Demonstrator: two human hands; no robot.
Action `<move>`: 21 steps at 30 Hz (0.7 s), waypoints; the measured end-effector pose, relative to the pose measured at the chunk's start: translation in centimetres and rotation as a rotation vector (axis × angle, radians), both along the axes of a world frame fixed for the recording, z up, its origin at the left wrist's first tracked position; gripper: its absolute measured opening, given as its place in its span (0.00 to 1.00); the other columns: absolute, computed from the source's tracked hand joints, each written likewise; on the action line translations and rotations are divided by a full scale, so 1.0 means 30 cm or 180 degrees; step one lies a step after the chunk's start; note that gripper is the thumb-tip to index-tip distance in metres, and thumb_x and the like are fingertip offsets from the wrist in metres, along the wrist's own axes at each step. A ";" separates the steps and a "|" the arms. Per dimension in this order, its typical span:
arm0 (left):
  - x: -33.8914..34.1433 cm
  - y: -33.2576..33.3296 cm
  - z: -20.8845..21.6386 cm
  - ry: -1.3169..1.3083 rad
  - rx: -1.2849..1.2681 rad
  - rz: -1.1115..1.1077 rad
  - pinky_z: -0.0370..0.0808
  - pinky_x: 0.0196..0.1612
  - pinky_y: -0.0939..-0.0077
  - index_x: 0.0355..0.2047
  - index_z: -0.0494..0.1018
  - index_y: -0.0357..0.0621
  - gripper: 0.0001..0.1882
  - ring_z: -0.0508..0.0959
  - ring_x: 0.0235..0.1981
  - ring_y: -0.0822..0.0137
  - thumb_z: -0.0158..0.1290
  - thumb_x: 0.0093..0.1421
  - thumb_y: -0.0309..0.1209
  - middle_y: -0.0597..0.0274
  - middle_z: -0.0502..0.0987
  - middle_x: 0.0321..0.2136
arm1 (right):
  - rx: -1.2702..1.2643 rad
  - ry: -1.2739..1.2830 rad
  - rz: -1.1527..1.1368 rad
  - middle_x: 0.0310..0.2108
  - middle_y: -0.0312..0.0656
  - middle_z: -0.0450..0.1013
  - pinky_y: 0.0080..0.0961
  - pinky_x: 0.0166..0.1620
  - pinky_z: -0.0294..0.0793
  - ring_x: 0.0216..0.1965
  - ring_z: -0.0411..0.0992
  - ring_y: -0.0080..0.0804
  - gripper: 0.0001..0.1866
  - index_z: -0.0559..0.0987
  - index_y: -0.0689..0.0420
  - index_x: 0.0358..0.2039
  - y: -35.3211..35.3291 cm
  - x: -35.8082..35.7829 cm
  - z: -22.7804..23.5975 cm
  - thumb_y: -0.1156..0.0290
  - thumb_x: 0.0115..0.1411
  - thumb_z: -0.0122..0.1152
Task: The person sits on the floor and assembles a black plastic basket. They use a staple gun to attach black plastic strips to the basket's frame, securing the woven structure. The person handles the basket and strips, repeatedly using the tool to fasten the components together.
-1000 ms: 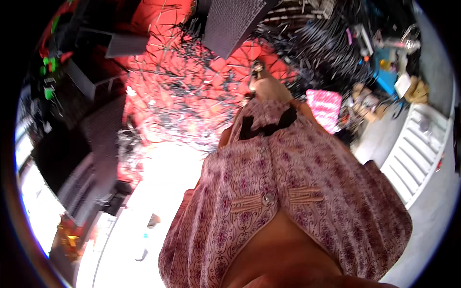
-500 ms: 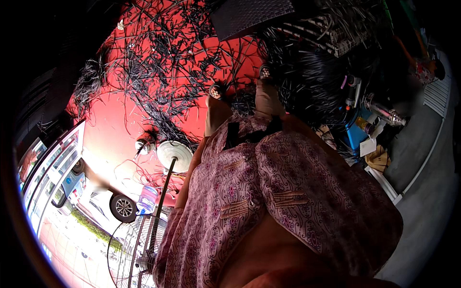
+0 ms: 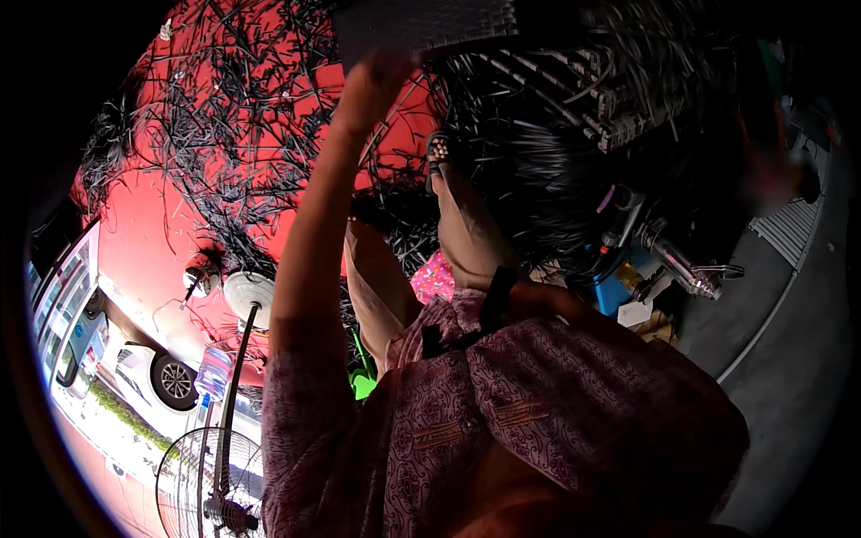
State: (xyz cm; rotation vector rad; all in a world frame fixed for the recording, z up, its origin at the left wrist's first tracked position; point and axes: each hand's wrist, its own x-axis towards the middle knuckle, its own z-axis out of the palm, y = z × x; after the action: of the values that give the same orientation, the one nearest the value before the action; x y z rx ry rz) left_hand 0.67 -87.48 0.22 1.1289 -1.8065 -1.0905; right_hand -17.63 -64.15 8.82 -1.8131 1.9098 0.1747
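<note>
My left arm stretches far forward, and my left hand (image 3: pixel 375 88) is at the near edge of a dark woven panel (image 3: pixel 430 31). Its fingers look closed round that edge, though deep shade blurs them. The panel has a tight basket weave and runs out of the top of the view. My right hand (image 3: pixel 543 302) lies low by my lap, close to a black strap (image 3: pixel 496 300); shadow hides its fingers.
Loose black strips (image 3: pixel 260 108) litter the red floor (image 3: pixel 148 224). A bundle of black strands (image 3: pixel 556 184) lies ahead right, near tools and a blue box (image 3: pixel 613 293). A standing fan (image 3: pixel 202 484) with a round base (image 3: pixel 248 294) stands left. A green plastic thing (image 3: pixel 363 384) shows beside my leg.
My left arm has swung up and forward to the woven panel. My view has shifted, my legs have moved, and the green thing and a pink patterned seat have come into sight.
</note>
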 end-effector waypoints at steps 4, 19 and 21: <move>-0.228 -0.605 0.264 0.1330 0.0501 0.0980 0.73 0.43 0.72 0.44 0.71 0.26 0.34 0.76 0.38 0.64 0.59 0.57 0.51 0.50 0.78 0.38 | 0.0067 -0.0333 0.0204 0.37 0.45 0.77 0.32 0.37 0.73 0.32 0.76 0.34 0.17 0.71 0.53 0.53 0.033 -0.071 -0.032 0.65 0.65 0.53; -0.489 -0.899 0.057 -0.0903 0.0675 0.1072 0.64 0.62 0.64 0.60 0.63 0.34 0.48 0.67 0.60 0.50 0.68 0.40 0.42 0.43 0.69 0.57 | 0.0414 -0.0975 0.0111 0.38 0.45 0.76 0.32 0.41 0.74 0.34 0.77 0.36 0.16 0.74 0.56 0.49 0.122 -0.149 -0.082 0.65 0.62 0.57; -0.446 -0.887 0.020 0.1312 0.0878 0.0246 0.72 0.52 0.67 0.55 0.67 0.32 0.38 0.75 0.48 0.57 0.65 0.42 0.31 0.50 0.77 0.46 | 0.0466 -0.1010 0.0115 0.38 0.45 0.76 0.32 0.41 0.74 0.35 0.77 0.36 0.16 0.74 0.56 0.49 0.139 -0.162 -0.084 0.65 0.62 0.58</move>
State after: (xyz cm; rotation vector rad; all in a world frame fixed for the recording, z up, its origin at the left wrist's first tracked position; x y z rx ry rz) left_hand -12.72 -114.08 0.81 1.0256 -1.3117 -1.4375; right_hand -22.49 -60.00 6.31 -1.6669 1.6026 0.0343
